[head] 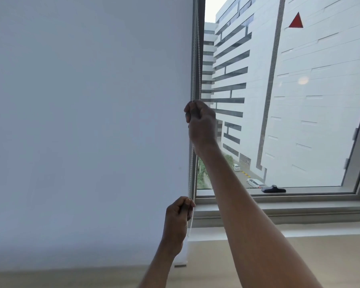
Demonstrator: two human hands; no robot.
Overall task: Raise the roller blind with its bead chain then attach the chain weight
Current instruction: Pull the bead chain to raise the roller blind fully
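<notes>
A white roller blind (87,125) hangs fully down over the left window, its bottom bar (180,265) just below sill height. The white bead chain (197,59) runs down along the blind's right edge. My right hand (201,121) is closed around the chain at mid height. Lower down, my left hand (178,217) grips the chain near its bottom loop (190,229). No chain weight is visible.
To the right is an uncovered window pane (289,100) showing buildings and parked cars outside. A dark handle (273,189) lies on the lower window frame. The grey sill (299,213) runs along beneath, with a beige wall under it.
</notes>
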